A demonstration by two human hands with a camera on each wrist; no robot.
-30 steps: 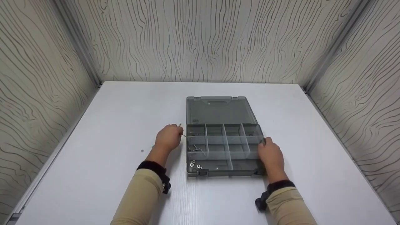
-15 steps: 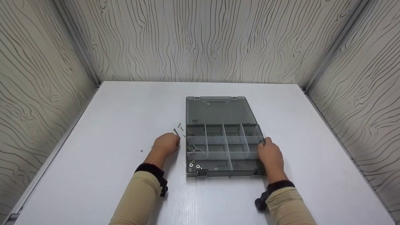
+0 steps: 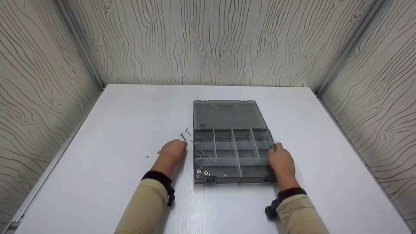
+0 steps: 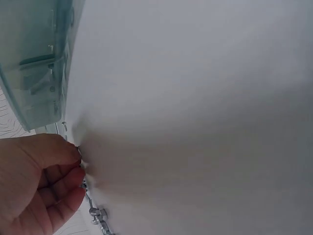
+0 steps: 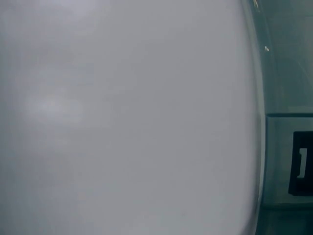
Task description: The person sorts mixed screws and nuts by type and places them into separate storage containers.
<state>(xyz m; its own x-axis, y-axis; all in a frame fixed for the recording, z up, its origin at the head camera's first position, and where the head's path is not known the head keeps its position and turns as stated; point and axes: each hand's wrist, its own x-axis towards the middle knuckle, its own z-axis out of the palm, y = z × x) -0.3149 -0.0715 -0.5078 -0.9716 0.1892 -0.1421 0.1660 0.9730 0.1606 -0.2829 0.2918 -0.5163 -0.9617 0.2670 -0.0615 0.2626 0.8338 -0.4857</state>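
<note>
A grey see-through compartment box [image 3: 234, 180] lies on the white table with its lid [image 3: 230, 115] folded back. My right hand [image 3: 282, 162] grips the box's right wall. Left of the box, my left hand [image 3: 173, 151] is low at the tabletop, thumb and fingers curled toward each other over small metal parts; I cannot tell whether it pinches one. Just past its fingertips lie a screw [image 3: 183, 136] and several smaller screws. Inside the box, screws [image 3: 203, 153] lie in a left middle compartment and nuts [image 3: 199, 171] in the front left one.
A small nut [image 3: 147, 157] lies on the table [image 3: 107, 182] left of my left hand. Another small metal piece [image 3: 159, 152] shows beside that hand. Patterned panels [image 3: 208, 42] wall in the table at the back and sides.
My left hand has drawn back from the box's left edge toward me and lower, and more screws now show past its fingertips. My right hand and the box have stayed in place.
</note>
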